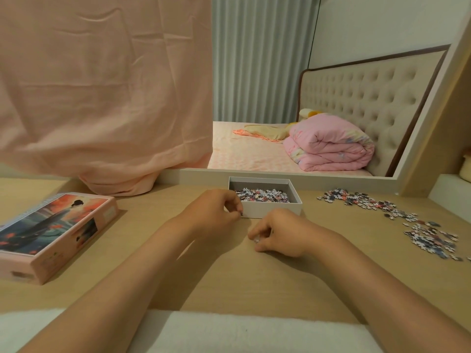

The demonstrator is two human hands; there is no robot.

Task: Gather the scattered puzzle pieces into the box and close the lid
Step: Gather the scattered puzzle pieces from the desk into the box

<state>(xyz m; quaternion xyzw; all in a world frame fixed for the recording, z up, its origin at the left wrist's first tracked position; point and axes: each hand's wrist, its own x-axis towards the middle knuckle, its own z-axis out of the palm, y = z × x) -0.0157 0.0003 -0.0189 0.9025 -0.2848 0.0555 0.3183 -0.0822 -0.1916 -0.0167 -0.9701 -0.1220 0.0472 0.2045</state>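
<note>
Both hands pinched pieces at the near side of the open box.
Far to the left of the left hand (pixel 216 210) the pink lid (pixel 58 225) lay picture-up on the table (pixel 229 284), well apart from everything else. The left hand's fingers were curled tight, thumb and fingertips closed on a small dark piece (pixel 240 213) (too small to make out further) right at the near left corner of the white box (pixel 270 208). The heap of pieces (pixel 262 195) inside the box lay just beyond that grip. The right hand (pixel 277 233) rested on the table just in front of the box, its fingers narrowed round a pale piece (pixel 256 239). The scattered pieces (pixel 420 225) lay well off to its right.
</note>
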